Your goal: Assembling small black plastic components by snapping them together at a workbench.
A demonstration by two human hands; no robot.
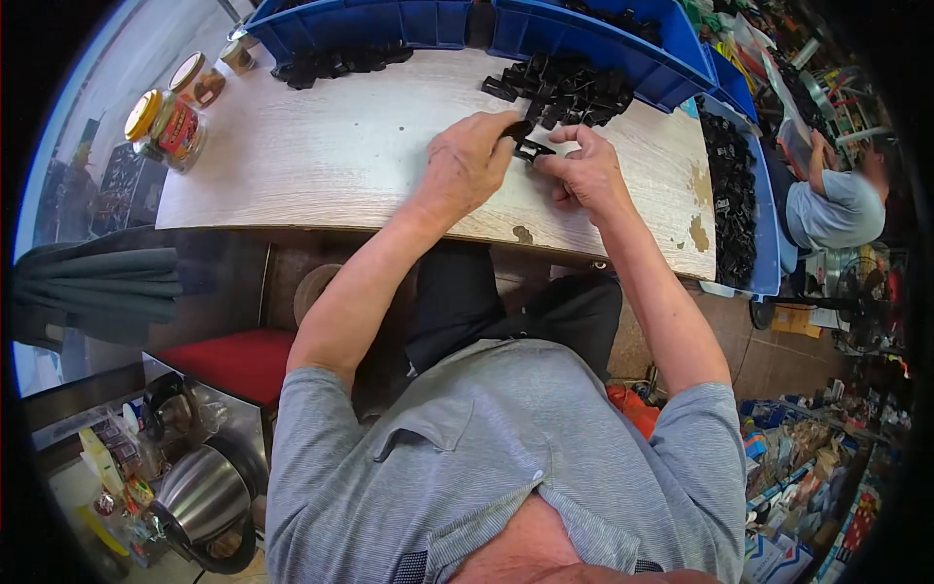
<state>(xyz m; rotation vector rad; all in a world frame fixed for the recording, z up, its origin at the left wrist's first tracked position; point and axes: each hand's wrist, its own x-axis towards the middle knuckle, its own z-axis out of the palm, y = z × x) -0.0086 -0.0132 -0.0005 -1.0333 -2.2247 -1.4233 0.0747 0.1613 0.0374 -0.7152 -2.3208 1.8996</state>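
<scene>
Over the table, my left hand [465, 164] is closed with its thumb and fingers around a small dark part [519, 129]. A small black plastic piece [531, 150] with an opening in it sits between my two hands. My right hand [590, 173] pinches the right end of this piece between thumb and forefinger, its other fingers curled. The two dark parts touch or nearly touch; I cannot tell whether they are joined. Just beyond my hands lies a pile of similar black plastic parts [569, 90].
Blue bins [365, 27] line the table's far edge, with a smaller black heap [336, 64] before them. A light-blue crate [736, 195] of black parts stands right of the table [292, 146]. Jars [173, 131] stand at far left. Another person [837, 209] sits at far right.
</scene>
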